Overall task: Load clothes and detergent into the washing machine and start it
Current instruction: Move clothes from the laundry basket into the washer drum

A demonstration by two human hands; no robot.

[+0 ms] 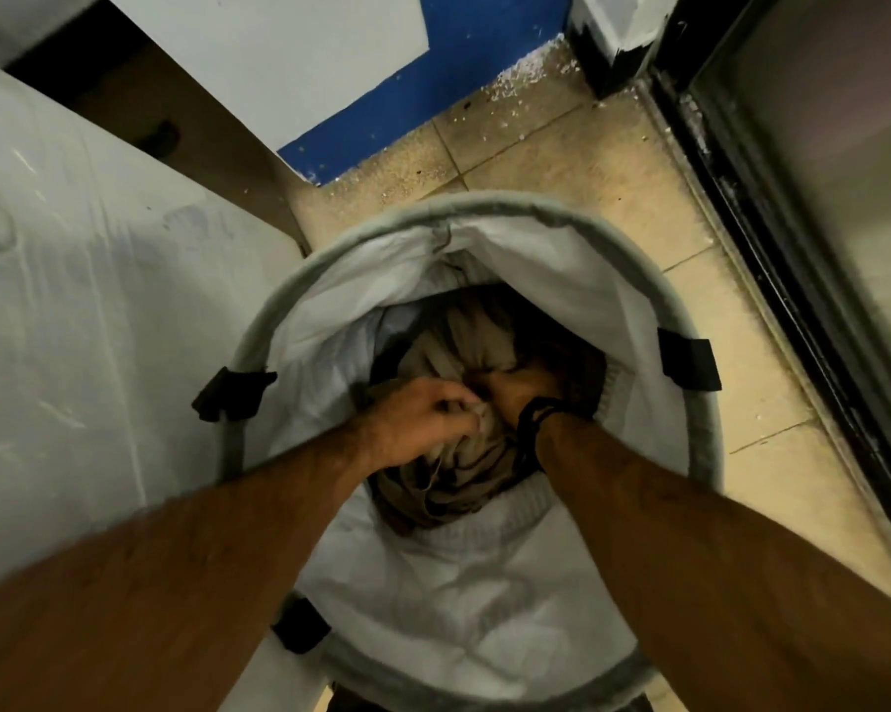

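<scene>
Left hand (418,421), right hand (510,390) gripping clothes (453,341) (inside hamper (484,598))

We stand in a home laundry corner: round grey-rimmed fabric laundry hamper (484,208) on beige tiled floor (561,161), white appliance top (99,300) just beside the hamper.

Both bare arms reaching down, left hand (423,418) and right hand (515,390) fingers curled, gripping

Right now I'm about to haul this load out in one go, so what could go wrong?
Both hands, left hand and right hand, grip the clothes deep in the hamper. Its soft liner may lift out with the bundle. Loose pieces could also drop onto the floor, which is strewn with white debris.
</scene>
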